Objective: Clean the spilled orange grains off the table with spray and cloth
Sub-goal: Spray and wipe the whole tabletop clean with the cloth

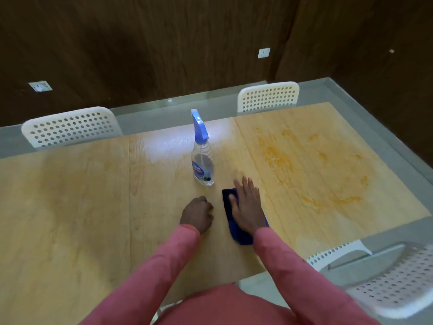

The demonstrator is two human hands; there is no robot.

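Orange grains and smears [311, 165] spread over the right part of the light wooden table [77, 207]. A clear spray bottle with a blue trigger head [203, 158] stands upright near the table's middle. A dark blue cloth [236, 233] lies flat just in front of the bottle. My right hand [246, 207] presses flat on the cloth with fingers spread, hiding most of it. My left hand [198, 214] rests on the table as a closed fist, left of the cloth, holding nothing.
Two white perforated chairs [70, 127] [269, 96] stand at the far side. A third white chair [386, 285] is at my near right. Dark wood-panelled walls rise behind. A glossy patch [178, 141] shines on the table behind the bottle.
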